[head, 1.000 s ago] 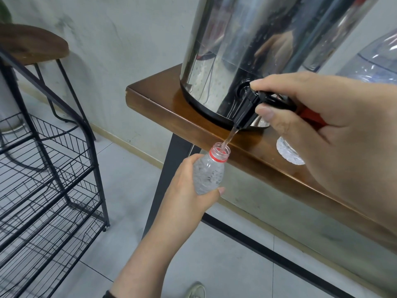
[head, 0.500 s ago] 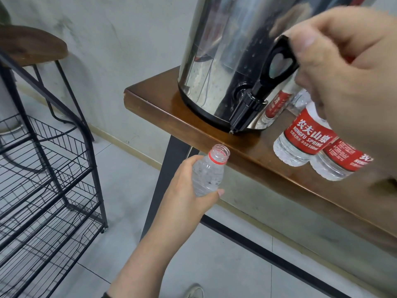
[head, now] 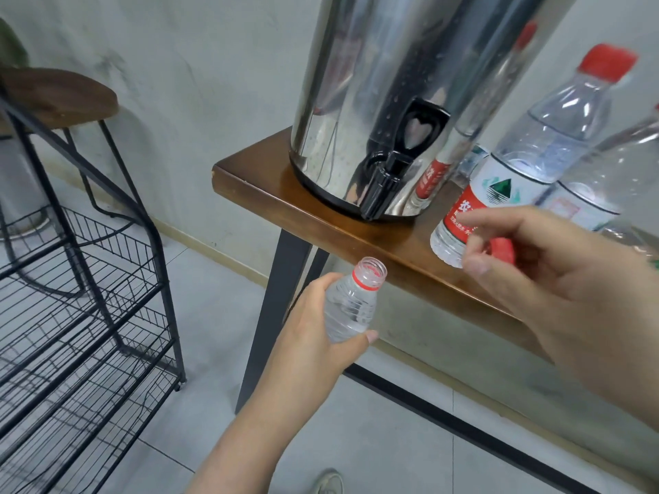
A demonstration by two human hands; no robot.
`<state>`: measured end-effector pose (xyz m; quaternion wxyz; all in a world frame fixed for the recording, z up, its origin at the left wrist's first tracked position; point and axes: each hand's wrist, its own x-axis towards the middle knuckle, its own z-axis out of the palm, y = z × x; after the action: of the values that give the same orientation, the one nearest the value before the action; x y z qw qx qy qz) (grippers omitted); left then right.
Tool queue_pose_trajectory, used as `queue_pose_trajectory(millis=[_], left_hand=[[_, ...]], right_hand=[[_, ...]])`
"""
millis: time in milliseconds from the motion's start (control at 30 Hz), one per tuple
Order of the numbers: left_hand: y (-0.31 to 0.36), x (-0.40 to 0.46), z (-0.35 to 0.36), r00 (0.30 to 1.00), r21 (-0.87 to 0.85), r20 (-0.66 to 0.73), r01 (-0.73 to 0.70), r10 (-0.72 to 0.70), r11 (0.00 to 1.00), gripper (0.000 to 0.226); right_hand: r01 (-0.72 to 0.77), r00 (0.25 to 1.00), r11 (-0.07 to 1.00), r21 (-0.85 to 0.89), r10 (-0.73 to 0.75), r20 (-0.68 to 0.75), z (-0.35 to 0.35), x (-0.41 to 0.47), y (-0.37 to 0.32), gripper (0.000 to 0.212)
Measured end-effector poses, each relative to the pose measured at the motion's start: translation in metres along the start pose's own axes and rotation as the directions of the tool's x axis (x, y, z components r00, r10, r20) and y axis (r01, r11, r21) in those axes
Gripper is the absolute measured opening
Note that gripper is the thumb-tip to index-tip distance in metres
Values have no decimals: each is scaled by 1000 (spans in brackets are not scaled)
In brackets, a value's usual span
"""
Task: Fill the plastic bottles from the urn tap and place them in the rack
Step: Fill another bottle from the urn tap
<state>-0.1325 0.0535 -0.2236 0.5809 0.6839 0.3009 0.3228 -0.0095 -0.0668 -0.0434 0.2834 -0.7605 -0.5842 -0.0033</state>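
Off the tap (head: pixel 378 194) lever now, the right hand (head: pixel 570 279) has dropped beside the table (head: pixel 256 187) edge, pinching a red cap (head: pixel 502 249). Left hand (head: pixel 313 326) wraps the open bottle (head: pixel 351 308), upright below the urn (head: pixel 392 83). Thin plastic will likely buckle and spill if squeezed (wet, probably slippery), so hold the ribbed middle lightly. Rack (head: pixel 82 297) stands to the left.
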Motion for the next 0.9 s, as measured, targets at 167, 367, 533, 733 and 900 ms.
queue_pose_trajectory(millis=[167,367,533,733,900], left_hand=[[30,-37,-5,999,-26,32,-12,12,1000,60],[81,-87,-15,996,20,36,-88,87,996,60],[122,-128,-20,992,31,46,-119,118,992,62],[158,-175,-21,984,59,82,-161,156,985,64],[179,-211,-16,978,79,90,-196,188,977,63]], right_hand=[[43,997,999,1,-43,66,-9,-8,-16,33],[105,970,994,-40,-94,224,-37,-26,-56,36],[170,956,982,-77,-145,255,-68,-48,-93,39],[247,922,947,-204,-165,351,-108,-78,-132,61],[263,911,905,-335,-119,394,-134,-105,-157,72]])
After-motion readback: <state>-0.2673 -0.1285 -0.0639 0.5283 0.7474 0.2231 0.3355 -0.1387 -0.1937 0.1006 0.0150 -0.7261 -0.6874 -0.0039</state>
